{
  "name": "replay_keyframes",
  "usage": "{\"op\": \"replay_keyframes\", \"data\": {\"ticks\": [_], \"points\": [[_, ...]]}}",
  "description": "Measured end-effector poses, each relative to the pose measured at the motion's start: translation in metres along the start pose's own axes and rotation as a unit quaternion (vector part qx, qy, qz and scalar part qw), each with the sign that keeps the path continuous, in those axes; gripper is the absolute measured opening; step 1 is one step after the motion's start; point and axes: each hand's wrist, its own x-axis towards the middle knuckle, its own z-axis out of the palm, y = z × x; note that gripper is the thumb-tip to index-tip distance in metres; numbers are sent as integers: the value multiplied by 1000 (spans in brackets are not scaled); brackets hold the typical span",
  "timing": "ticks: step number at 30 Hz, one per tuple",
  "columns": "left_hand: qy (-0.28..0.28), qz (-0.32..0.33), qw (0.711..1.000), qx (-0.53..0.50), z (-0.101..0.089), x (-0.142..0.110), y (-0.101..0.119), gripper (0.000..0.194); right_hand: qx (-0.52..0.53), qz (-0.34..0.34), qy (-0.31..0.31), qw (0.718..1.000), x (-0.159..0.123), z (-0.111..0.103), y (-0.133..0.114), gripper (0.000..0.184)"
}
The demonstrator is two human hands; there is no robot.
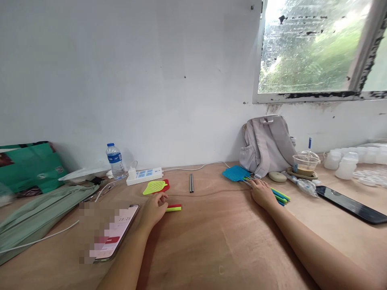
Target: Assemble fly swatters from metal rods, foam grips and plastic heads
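Wooden tabletop [217, 241], left hand [154, 209] sits center-left, fingers kinda curled over yellow flyswatter [154, 187]; right hand [261, 194] palm-down center-right, fingers together by blue flyswatter [236, 174], can't tell if gripping.

Swatter shafts [248, 182] partly hidden by right hand [261, 193], green bag [33, 169] cut off left, phone screen [119, 229] partly pixelated

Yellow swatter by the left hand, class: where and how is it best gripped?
The yellow swatter is probably best pinched by its handle end, from above and the right: that slim, straight part juts past the left hand, while the flat head overlaps a red swatter.
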Motion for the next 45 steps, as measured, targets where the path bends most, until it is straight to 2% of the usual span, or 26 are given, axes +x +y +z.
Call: {"op": "replay_keyframes", "data": {"ticks": [3, 6, 9, 14, 17, 20, 24, 29, 39, 45], "points": [[-19, 34, 999, 4, -2, -3, 5, 21, 5, -34, 22, 999, 0, -3, -5, 42], [-47, 80, 996, 12, -1, -6, 12, 17, 37, -78, 19, 996, -1, -12, -26, 40], [-67, 119, 990, 21, 2, -9, 17, 15, 116, -134, -38, 984, -4, -23, -67, 36], [-91, 141, 985, 34, 5, -10, 19, 17, 214, -199, -83, 953, -2, -27, -143, 36], [-102, 139, 985, 23, 5, -11, 19, 18, 237, -209, -90, 945, 8, -22, -174, 41], [-114, 136, 984, 13, 5, -13, 19, 19, 250, -205, -91, 942, 22, -16, -193, 41], [-119, 133, 984, 9, 5, -14, 20, 18, 258, -195, -91, 942, 36, -10, -205, 31], [-121, 130, 984, 19, 4, -14, 20, 19, 260, -202, -98, 939, 39, -8, -205, 24], [-118, 133, 983, 36, 2, -13, 20, 17, 256, -227, -110, 933, 36, -13, -199, 25], [-126, 129, 983, 41, 1, -12, 19, 20, 254, -267, -116, 922, 29, -21, -192, 27]]}}
